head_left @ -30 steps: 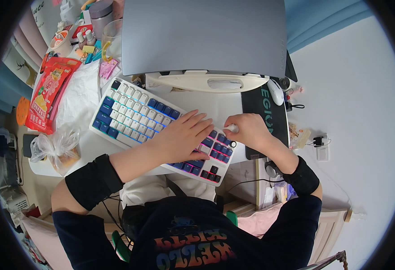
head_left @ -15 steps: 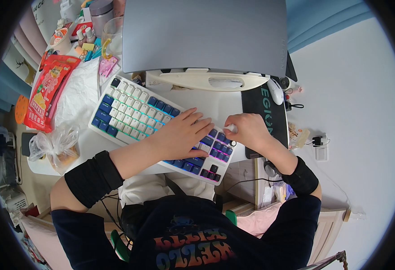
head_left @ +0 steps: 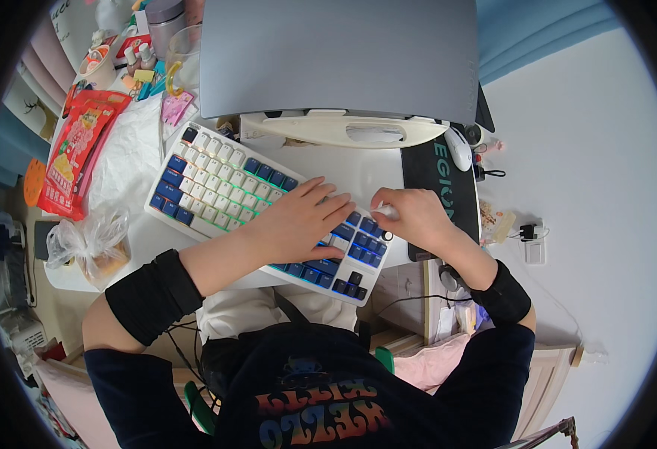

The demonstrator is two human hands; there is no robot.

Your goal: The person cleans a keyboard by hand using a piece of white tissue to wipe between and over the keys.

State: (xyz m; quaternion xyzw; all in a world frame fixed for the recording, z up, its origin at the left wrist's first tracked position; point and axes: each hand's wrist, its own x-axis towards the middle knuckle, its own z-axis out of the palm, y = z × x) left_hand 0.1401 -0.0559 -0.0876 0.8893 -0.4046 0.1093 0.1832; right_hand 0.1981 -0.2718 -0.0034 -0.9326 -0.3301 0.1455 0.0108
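Observation:
A white and navy mechanical keyboard (head_left: 227,179) lies at a slant on the white desk, its keys lit from below in green, blue and purple. My left hand (head_left: 302,221) rests flat across its right half, fingers spread and thumb toward me, covering many keys. At the keyboard's far right corner, my right hand (head_left: 412,213) is closed in a pinch on a small white wad (head_left: 384,212) that looks like tissue. The wad is beside the navy keys, just above a round knob (head_left: 387,236). Whether it touches the keyboard, I cannot tell.
A large grey monitor (head_left: 336,56) stands behind the keyboard. On the right, a white mouse (head_left: 459,152) sits on a black mouse pad (head_left: 424,168). To the left lie a red snack bag (head_left: 81,153), white paper (head_left: 130,150) and a tied plastic bag (head_left: 100,247).
The keyboard's right-side lighting has turned from pink-purple toward blue. Both hands stay nearly in place; the right fingers have shifted very slightly around the white wad.

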